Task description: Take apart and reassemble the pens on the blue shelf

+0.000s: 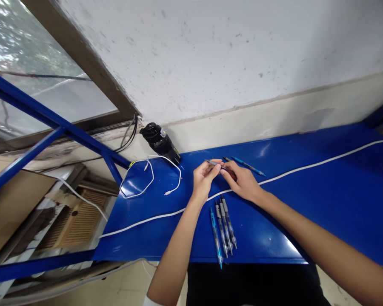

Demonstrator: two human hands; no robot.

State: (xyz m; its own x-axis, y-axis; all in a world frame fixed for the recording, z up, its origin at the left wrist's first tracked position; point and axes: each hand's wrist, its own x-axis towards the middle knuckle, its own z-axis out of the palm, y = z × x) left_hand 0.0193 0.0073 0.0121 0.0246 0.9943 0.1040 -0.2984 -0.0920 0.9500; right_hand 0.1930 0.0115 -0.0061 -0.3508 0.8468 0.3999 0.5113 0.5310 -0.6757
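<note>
My left hand (204,180) is closed on a slim grey pen (212,162), its tip pointing out to the left. The pen's other end runs into the fingers of my right hand (243,182), which also close around it and hide part of it. Below the hands, a light-blue pen (216,238) lies beside three grey-gripped clear pens (224,231), roughly parallel. Beyond my right hand lies another blue pen (249,166), with the end of a dark pen (226,159) partly hidden by the fingers.
A black bottle (162,143) stands on the blue tabletop (319,195) near the wall. Left of my hands lies a looped white charging cable (137,195). A long white cord (293,171) crosses the table under my forearms. Blue metal bars (44,111) frame the left side.
</note>
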